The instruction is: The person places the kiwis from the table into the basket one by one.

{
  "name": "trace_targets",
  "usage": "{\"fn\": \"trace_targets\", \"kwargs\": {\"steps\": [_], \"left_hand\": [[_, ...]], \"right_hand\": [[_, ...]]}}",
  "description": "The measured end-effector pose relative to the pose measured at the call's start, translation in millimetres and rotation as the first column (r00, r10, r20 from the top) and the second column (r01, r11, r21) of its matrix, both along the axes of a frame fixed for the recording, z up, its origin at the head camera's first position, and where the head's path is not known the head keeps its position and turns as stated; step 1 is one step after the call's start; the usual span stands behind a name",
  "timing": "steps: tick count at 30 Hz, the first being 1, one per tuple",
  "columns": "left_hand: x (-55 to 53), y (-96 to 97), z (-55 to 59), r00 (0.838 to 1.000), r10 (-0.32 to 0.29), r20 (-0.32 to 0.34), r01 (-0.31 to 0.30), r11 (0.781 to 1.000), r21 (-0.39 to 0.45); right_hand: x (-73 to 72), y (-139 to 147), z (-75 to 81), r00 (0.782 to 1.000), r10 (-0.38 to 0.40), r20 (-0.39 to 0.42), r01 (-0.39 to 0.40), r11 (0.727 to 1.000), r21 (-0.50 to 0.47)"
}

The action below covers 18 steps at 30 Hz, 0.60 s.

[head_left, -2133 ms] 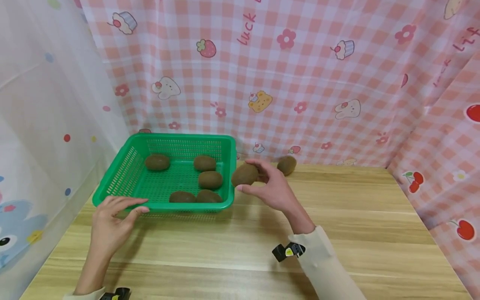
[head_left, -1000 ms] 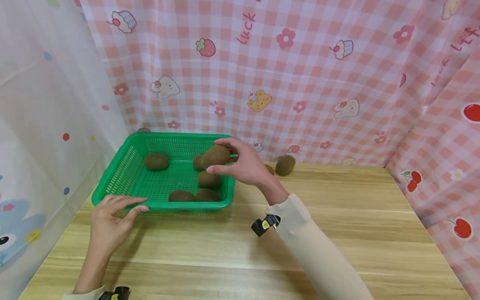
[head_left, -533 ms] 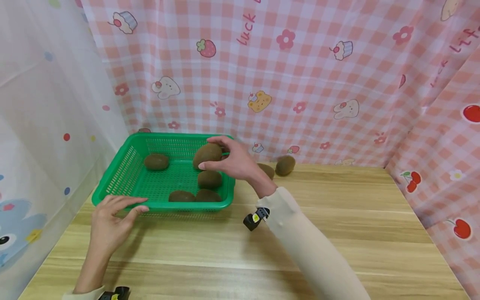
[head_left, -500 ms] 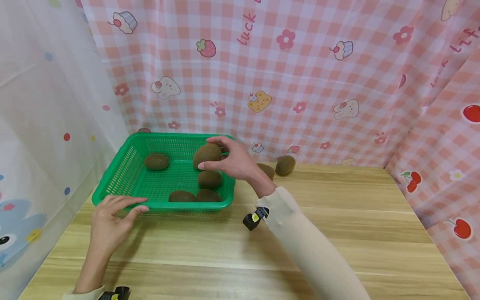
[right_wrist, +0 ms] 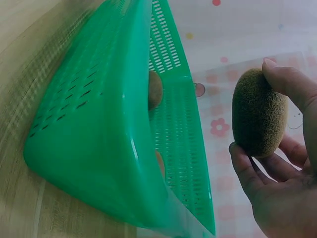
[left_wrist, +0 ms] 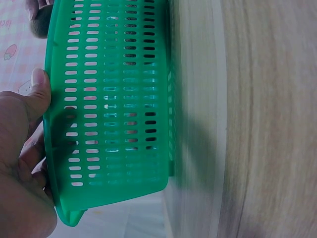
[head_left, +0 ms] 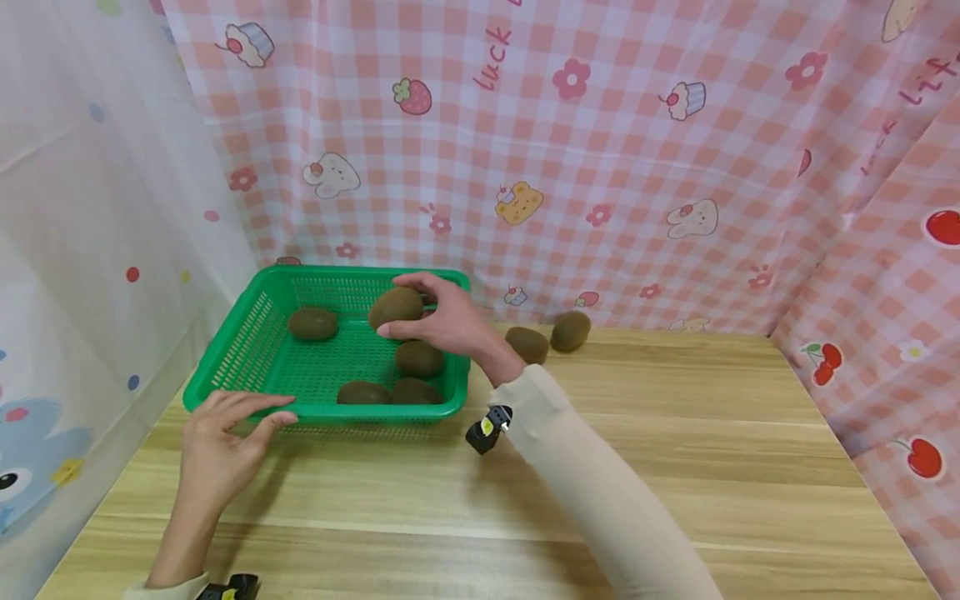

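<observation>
My right hand [head_left: 453, 321] holds a brown fuzzy kiwi [head_left: 396, 309] between thumb and fingers, over the right back part of a green plastic basket [head_left: 322, 412]. In the right wrist view the kiwi [right_wrist: 258, 113] shows beyond the basket's rim, with the thumb on one end and fingertips at the other. My left hand [head_left: 225, 450] grips the basket's near rim toward its left corner; the left wrist view shows the thumb and fingers at that rim [left_wrist: 48, 124]. Inside the basket lie several kiwis, one at the left [head_left: 312, 323] and others along the right and near sides [head_left: 420, 358].
Two kiwis rest on the wooden table right of the basket, one nearer [head_left: 527, 344] and one against the curtain [head_left: 571, 331]. A pink checked curtain [head_left: 600, 150] hangs behind, and a white dotted one [head_left: 90, 208] on the left.
My right hand has carried the kiwi leftward from beside the basket's right rim to over the basket. The left hand stays on the rim.
</observation>
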<state>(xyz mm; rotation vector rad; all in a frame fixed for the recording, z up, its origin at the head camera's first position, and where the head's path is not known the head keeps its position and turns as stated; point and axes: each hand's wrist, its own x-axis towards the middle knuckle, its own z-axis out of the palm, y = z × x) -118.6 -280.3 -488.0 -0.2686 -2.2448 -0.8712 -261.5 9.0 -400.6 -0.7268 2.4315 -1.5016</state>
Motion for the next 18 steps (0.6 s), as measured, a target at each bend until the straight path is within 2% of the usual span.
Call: {"fn": "trace_targets", "kwargs": {"steps": [4, 18], "left_hand": [[-0.1, -1.2, -0.8, 1.000, 0.000, -0.003, 0.000, 1.000, -0.004], [-0.4, 0.9, -0.6, 0.999, -0.003, -0.034, 0.003, 1.000, 0.013]], "right_hand": [[-3.8, -5, -3.5, 1.000, 0.010, 0.010, -0.010, 1.000, -0.013], [-14.0, -18, -8.9, 1.000, 0.023, 0.019, -0.024, 0.997, 0.075]]}}
